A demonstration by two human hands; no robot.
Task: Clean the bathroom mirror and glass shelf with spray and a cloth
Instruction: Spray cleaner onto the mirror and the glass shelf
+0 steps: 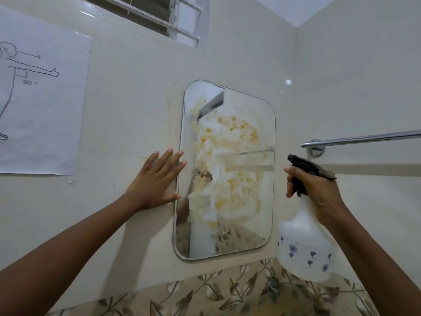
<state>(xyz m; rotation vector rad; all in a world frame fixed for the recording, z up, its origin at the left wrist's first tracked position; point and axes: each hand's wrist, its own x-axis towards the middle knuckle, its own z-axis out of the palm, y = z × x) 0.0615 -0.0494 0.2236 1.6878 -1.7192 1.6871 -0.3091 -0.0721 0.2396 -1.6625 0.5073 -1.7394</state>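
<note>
A rounded rectangular mirror (pixel 239 137) hangs on the tiled wall, smeared with yellow-orange stains across its middle. My left hand (pixel 155 181) lies flat with spread fingers on the wall, its fingertips at the mirror's left edge. My right hand (pixel 319 190) grips the neck of a white spray bottle (pixel 305 242) with blue flower prints and a black trigger head, held just right of the mirror with the nozzle pointing left. No cloth or glass shelf is in view.
A chrome towel bar (pixel 364 137) runs along the right wall at hand height. A paper sheet with a line drawing (pixel 41 99) is taped to the wall at left. A window (pixel 159 17) sits above. Floral-patterned tiles (pixel 227 290) band the wall below the mirror.
</note>
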